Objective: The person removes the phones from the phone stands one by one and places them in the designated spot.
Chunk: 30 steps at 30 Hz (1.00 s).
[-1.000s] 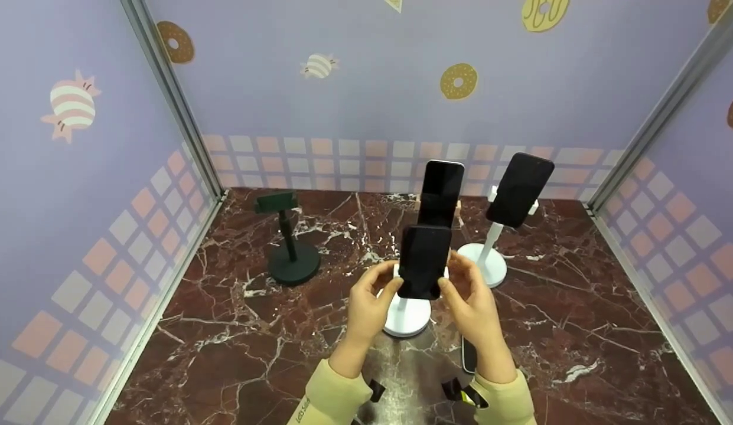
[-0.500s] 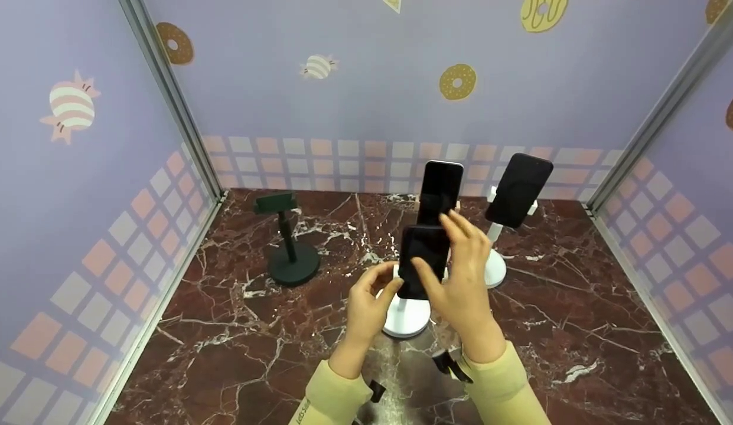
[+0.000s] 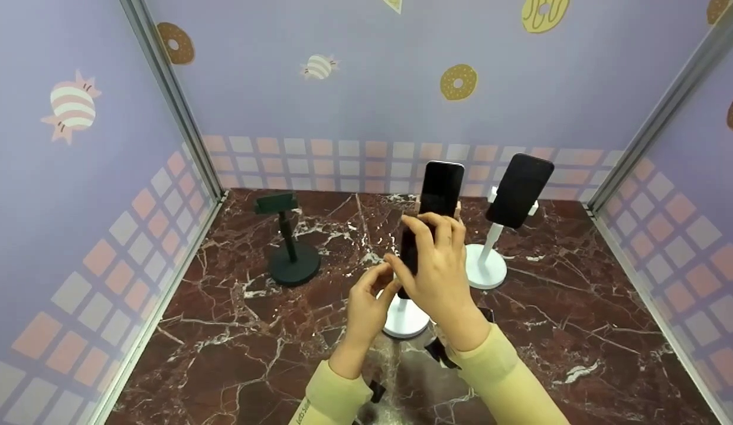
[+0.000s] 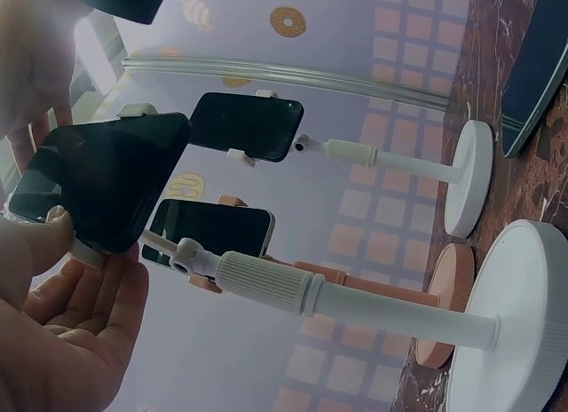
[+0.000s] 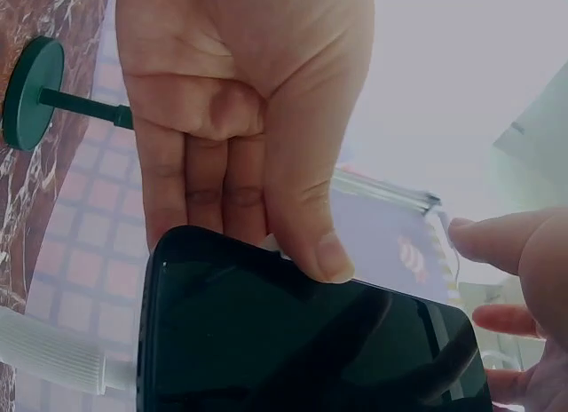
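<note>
In the head view a black smartphone [image 3: 409,254] stands upright in the clamp of a white phone stand [image 3: 406,319]. My left hand [image 3: 369,304] pinches the phone's left edge, thumb on the screen side and fingers behind, as the left wrist view also shows. One white clamp arm [image 4: 86,254] sits right by those fingers. My right hand [image 3: 440,274] reaches across the front of the phone with thumb and fingers spread and bent, hiding much of the screen. The right wrist view has this right hand [image 5: 532,297] beyond the phone's end, apart from it.
Behind stand two more stands bearing phones: a pinkish one with a phone [image 3: 442,188] and a white one with a phone [image 3: 520,190]. A dark green stand [image 3: 294,262] holds no phone at left. Another phone [image 4: 537,75] lies on the marbled tabletop [image 3: 236,354].
My right hand has let go of the phone's right edge, risen and moved left across its front. The left hand keeps its grip at the left edge.
</note>
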Each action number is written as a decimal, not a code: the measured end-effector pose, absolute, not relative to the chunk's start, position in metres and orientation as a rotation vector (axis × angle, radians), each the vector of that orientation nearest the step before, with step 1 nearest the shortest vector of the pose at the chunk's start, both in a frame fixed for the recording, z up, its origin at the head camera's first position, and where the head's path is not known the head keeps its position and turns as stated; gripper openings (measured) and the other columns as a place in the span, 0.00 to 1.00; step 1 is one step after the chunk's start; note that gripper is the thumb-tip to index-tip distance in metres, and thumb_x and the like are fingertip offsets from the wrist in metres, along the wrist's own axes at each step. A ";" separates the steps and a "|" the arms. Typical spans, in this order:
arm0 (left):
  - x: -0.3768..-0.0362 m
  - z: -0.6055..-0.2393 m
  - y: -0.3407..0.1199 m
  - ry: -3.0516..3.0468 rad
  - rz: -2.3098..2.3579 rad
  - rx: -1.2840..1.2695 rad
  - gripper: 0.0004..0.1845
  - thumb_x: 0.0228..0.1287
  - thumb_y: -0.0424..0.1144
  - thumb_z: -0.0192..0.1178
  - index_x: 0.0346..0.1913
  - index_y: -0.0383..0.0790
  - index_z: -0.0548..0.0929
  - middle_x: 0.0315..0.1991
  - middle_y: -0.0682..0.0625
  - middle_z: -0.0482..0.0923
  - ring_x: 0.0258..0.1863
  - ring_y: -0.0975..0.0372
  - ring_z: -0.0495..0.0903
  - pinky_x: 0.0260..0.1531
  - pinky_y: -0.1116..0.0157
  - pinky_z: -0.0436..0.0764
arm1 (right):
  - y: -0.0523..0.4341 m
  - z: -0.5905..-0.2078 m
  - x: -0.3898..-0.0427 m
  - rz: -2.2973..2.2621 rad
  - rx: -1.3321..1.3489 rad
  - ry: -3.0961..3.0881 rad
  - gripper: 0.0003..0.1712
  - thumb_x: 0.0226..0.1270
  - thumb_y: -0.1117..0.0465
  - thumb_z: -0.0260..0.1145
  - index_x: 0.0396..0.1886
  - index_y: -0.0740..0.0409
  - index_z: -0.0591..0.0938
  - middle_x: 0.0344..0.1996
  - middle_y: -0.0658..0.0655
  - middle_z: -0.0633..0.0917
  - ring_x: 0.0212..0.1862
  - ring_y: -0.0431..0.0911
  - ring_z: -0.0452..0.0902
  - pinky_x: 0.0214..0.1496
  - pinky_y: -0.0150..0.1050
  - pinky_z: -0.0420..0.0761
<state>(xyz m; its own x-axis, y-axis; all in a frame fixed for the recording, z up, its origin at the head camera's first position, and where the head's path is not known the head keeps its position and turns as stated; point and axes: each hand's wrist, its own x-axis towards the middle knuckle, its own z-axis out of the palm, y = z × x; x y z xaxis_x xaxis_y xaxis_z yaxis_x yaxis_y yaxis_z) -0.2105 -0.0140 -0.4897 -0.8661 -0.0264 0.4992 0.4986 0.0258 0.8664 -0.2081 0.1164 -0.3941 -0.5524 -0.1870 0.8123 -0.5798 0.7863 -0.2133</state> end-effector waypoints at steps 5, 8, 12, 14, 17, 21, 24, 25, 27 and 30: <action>-0.211 -0.490 -0.013 -1.933 -1.905 -0.459 0.17 0.66 0.33 0.67 0.55 0.28 0.84 0.49 0.37 0.85 0.49 0.59 0.85 0.54 0.58 0.86 | 0.114 -0.394 -0.210 0.568 0.538 -2.158 0.36 0.61 0.52 0.78 0.65 0.54 0.73 0.52 0.66 0.74 0.58 0.61 0.62 0.56 0.62 0.75; -0.211 -0.488 -0.013 -1.942 -1.909 -0.439 0.17 0.66 0.32 0.68 0.55 0.27 0.83 0.49 0.36 0.85 0.50 0.59 0.85 0.55 0.57 0.86 | 0.113 -0.393 -0.210 0.555 0.515 -2.179 0.35 0.61 0.52 0.78 0.64 0.55 0.73 0.51 0.66 0.73 0.57 0.61 0.62 0.54 0.60 0.75; -0.210 -0.487 -0.012 -1.943 -1.909 -0.434 0.18 0.65 0.31 0.68 0.55 0.26 0.83 0.49 0.36 0.85 0.49 0.59 0.84 0.54 0.61 0.86 | 0.111 -0.393 -0.211 0.532 0.483 -2.206 0.33 0.61 0.53 0.77 0.60 0.57 0.73 0.51 0.67 0.73 0.57 0.61 0.62 0.51 0.59 0.76; -0.210 -0.487 -0.012 -1.937 -1.910 -0.442 0.18 0.65 0.31 0.68 0.55 0.26 0.83 0.49 0.36 0.85 0.48 0.60 0.84 0.52 0.63 0.86 | 0.110 -0.393 -0.211 0.517 0.467 -2.218 0.32 0.61 0.53 0.77 0.58 0.58 0.73 0.51 0.66 0.73 0.57 0.61 0.62 0.51 0.59 0.76; -0.210 -0.487 -0.012 -1.923 -1.919 -0.455 0.17 0.65 0.31 0.68 0.55 0.26 0.83 0.49 0.36 0.85 0.47 0.62 0.85 0.51 0.64 0.86 | 0.109 -0.393 -0.211 0.490 0.444 -2.238 0.31 0.60 0.52 0.77 0.56 0.58 0.72 0.51 0.67 0.72 0.56 0.62 0.62 0.53 0.58 0.74; -0.211 -0.488 -0.013 -1.917 -1.925 -0.459 0.16 0.66 0.30 0.67 0.55 0.27 0.83 0.49 0.36 0.85 0.47 0.62 0.85 0.52 0.65 0.86 | 0.107 -0.394 -0.211 0.438 0.412 -2.254 0.33 0.59 0.50 0.78 0.55 0.57 0.71 0.50 0.66 0.72 0.54 0.62 0.62 0.51 0.55 0.72; -0.211 -0.489 -0.012 -1.921 -1.929 -0.456 0.15 0.67 0.29 0.66 0.55 0.27 0.83 0.49 0.36 0.85 0.48 0.60 0.85 0.53 0.64 0.86 | 0.105 -0.395 -0.212 0.404 0.389 -2.258 0.34 0.58 0.50 0.79 0.54 0.57 0.70 0.49 0.66 0.72 0.51 0.61 0.62 0.50 0.53 0.71; -0.210 -0.489 -0.012 -1.923 -1.927 -0.454 0.15 0.67 0.29 0.66 0.55 0.27 0.83 0.49 0.36 0.85 0.48 0.60 0.85 0.53 0.64 0.86 | 0.104 -0.395 -0.213 0.396 0.381 -2.258 0.34 0.57 0.50 0.79 0.54 0.57 0.70 0.48 0.65 0.72 0.51 0.61 0.62 0.50 0.53 0.71; -0.210 -0.489 -0.012 -1.925 -1.930 -0.448 0.15 0.67 0.28 0.66 0.55 0.26 0.83 0.49 0.35 0.85 0.49 0.58 0.85 0.54 0.64 0.85 | 0.103 -0.396 -0.215 0.377 0.365 -2.259 0.34 0.57 0.50 0.79 0.54 0.57 0.69 0.47 0.65 0.71 0.50 0.61 0.62 0.50 0.52 0.71; -0.210 -0.488 -0.011 -1.928 -1.939 -0.428 0.15 0.67 0.26 0.66 0.54 0.26 0.83 0.50 0.35 0.85 0.49 0.56 0.85 0.55 0.64 0.85 | 0.101 -0.397 -0.217 0.346 0.336 -2.257 0.32 0.58 0.52 0.78 0.53 0.57 0.69 0.45 0.64 0.71 0.49 0.60 0.62 0.49 0.52 0.71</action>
<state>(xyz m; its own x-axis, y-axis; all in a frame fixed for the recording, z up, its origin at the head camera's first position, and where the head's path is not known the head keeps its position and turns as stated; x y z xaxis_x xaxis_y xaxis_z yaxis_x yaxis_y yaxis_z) -0.2100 -0.0109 -0.4877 -0.8847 -0.0480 0.4636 0.4639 0.0062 0.8859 -0.2172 0.1015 -0.3969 -0.6370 -0.1270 0.7603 -0.3489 0.9270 -0.1375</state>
